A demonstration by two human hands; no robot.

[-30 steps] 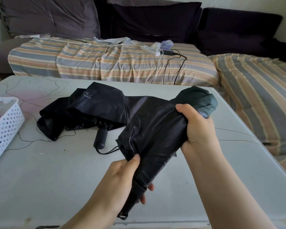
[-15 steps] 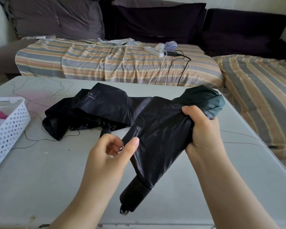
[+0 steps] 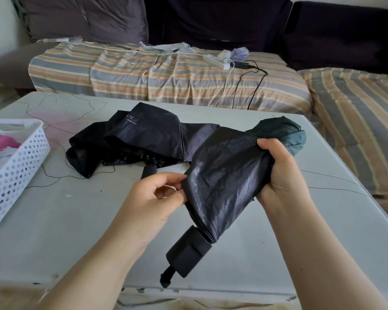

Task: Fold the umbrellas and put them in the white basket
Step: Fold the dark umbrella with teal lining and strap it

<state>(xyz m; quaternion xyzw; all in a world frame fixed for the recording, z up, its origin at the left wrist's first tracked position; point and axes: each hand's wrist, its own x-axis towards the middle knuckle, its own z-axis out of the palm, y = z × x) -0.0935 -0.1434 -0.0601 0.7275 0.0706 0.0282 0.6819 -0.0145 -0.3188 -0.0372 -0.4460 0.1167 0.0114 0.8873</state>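
I hold a collapsed dark umbrella (image 3: 229,175) slantwise above the table, its black handle pointing down toward me and its greenish top up at the right. My right hand (image 3: 280,173) grips the bunched canopy near the top. My left hand (image 3: 152,198) pinches the loose left edge of the canopy between thumb and fingers. A second black umbrella (image 3: 139,137), marked UV, lies loosely collapsed on the table behind, its handle partly hidden by my left hand. The white perforated basket (image 3: 16,166) stands at the table's left edge with pink and white items inside.
The pale table (image 3: 76,220) has thin dark line markings. Behind it runs a sofa with a striped cover (image 3: 166,72), dark cushions, a white power strip (image 3: 215,61) and cables. Another striped seat lies to the right.
My left hand let go of the handle end, rose to the canopy's left edge and now pinches the fabric. The handle now hangs free. My right hand keeps its grip.
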